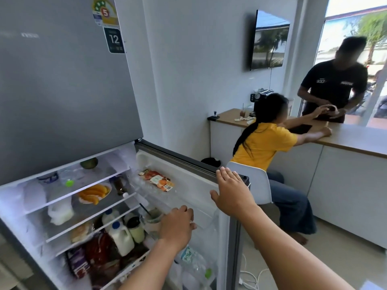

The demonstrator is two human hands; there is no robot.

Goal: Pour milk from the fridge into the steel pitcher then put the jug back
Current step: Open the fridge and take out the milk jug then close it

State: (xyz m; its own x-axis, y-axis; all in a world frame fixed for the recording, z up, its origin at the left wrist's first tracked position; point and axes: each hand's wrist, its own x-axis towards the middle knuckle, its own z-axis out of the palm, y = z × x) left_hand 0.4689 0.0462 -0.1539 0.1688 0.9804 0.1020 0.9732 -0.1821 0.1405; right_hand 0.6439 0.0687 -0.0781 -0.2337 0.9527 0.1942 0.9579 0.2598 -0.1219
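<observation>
Inside the open fridge (62, 206), at seven o'clock: blue-capped milk jug (121, 237) on a lower shelf; left hand (178, 225) empty, fingers curled, beside it; right hand (232, 193) flat, fingers spread, on door (188, 185) edge.

Energy sticker (104, 11) on fridge door reads "5"; dark sticker (114, 40) "12"; water bottle (189, 257) "plus".
</observation>
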